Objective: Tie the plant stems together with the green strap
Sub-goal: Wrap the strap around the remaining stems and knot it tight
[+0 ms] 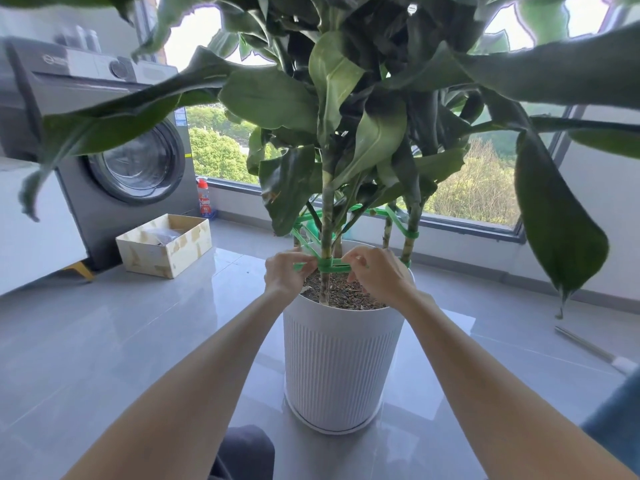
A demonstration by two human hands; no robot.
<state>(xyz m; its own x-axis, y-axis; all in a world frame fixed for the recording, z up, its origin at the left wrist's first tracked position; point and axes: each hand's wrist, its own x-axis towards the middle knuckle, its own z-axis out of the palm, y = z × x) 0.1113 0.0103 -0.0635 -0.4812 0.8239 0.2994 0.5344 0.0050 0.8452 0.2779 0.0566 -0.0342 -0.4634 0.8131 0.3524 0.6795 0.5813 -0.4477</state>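
A tall leafy plant with several upright stems (326, 216) grows from soil in a white ribbed pot (341, 362) on the floor. A green strap (329, 264) wraps around the nearest stem just above the soil and runs on around the stems behind. My left hand (288, 273) pinches the strap's end on the left of that stem. My right hand (375, 271) pinches the strap on the stem's right side. Both hands hover over the pot's rim.
A grey washing machine (114, 147) stands at the left with an open cardboard box (166, 245) in front of it. A spray bottle (205, 199) sits by the window sill. A thin rod (588, 348) lies on the tiled floor at the right.
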